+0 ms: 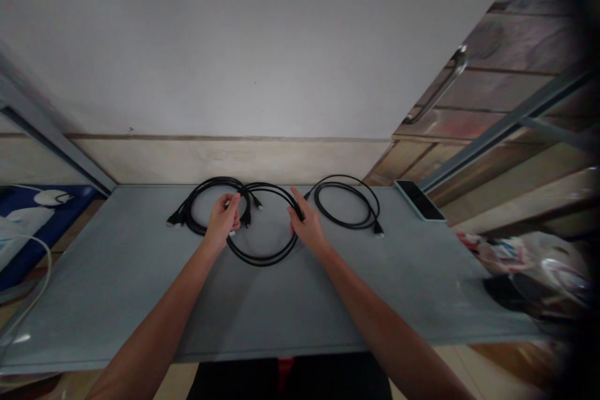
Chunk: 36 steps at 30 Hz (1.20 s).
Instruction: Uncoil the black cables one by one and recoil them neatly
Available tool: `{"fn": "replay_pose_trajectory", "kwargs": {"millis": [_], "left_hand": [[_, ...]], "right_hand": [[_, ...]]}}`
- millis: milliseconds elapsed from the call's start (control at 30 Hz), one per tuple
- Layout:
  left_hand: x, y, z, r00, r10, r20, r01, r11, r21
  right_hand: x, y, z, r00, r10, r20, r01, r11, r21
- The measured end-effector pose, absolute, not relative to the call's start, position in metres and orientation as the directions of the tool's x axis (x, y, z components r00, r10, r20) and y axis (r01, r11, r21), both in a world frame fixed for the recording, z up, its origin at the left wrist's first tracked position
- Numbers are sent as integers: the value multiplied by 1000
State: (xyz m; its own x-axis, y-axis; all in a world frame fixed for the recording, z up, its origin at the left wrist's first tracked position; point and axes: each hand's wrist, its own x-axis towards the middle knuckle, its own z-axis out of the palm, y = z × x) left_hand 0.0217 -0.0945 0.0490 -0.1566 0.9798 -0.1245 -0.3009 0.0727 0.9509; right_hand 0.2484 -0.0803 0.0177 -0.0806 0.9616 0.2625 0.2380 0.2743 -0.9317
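head view: person's left hand (224, 219) has fingers curled & thumb pressed in, pinching the l. side of a loosely looped black cable coil (262, 264) in the mid of a flat grey tabletop (140, 300). right hand (307, 222) grips the same coil's r. side btwn thumb & fingers, index pointing up, away from the loops. thicker black cable bundle (190, 212) lies just beside, on the l., partly behind the left hand, w/ dark plugs (175, 219) at its outer edge. on the r., a separate thin black cable ring (347, 225) lies flat, w/ a black plug w/ metal tip (379, 229) at its near r. edge. dark-screened phone w/ pale edge (422, 201) sits further r., nr the tabletop's far corner, by a white wall (281, 75).
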Motion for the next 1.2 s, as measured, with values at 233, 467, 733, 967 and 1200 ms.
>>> {"fn": "replay_pose_trajectory", "kwargs": {"millis": [233, 467, 733, 967, 1200], "left_hand": [[-26, -77, 56, -279, 949, 144, -16, -154, 988], [-108, -66, 31, -427, 830, 358, 649, 5, 761], [-117, -65, 18, -441, 841, 313, 826, 244, 508], [-123, -73, 27, -437, 883, 170, 816, 310, 488], [-125, -75, 28, -499, 861, 100, 827, 438, 353]], "right_hand": [[209, -52, 30, -31, 930, 366, 496, 332, -802], [119, -20, 40, -181, 942, 283, 788, 311, -531], [85, -18, 23, -69, 970, 235, 886, 168, -432], [92, -25, 23, 10, 979, 202, 850, 98, -517], [133, -54, 4, -31, 976, 214, 752, 164, -639]]}}
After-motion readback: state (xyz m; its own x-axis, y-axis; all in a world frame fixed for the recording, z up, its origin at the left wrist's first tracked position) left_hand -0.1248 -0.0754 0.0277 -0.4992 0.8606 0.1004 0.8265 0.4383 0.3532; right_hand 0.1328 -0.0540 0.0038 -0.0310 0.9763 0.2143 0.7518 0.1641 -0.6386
